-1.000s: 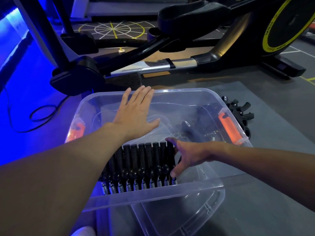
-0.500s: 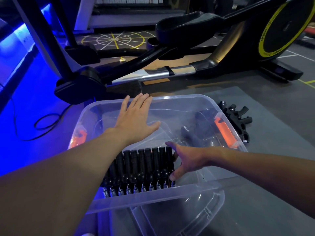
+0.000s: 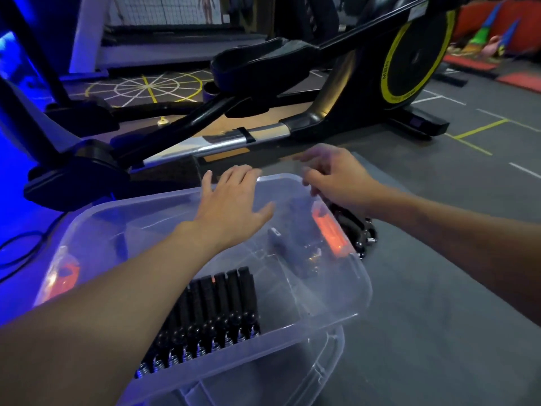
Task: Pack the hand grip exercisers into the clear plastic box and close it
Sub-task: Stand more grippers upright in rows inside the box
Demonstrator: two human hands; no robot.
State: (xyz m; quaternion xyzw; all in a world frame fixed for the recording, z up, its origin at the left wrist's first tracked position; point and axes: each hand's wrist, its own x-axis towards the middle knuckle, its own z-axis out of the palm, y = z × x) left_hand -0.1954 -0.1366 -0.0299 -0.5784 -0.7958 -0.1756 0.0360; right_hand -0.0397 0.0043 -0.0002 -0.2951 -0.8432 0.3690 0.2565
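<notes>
Clear box [image 3: 361, 291] on grey mat [image 3: 439, 288], top open. Row of black grip exercisers [image 3: 218, 306] lined up inside, by near wall. Second pile [image 3: 358, 230] of same on mat, just beside box's right wall. Left hand [image 3: 231, 206] palm-down over far rim, fingers straight, spread. Right hand [image 3: 336, 180] above far right corner, blurred, fingers loosely bent, nothing seen in them. Exercise machine [image 3: 322, 83] behind.

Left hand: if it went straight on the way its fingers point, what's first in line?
Probably the exercise machine's silver rail. The left hand has its fingers at the box's far rim, pointing past it; nothing else shows between. Depth is unclear.
</notes>
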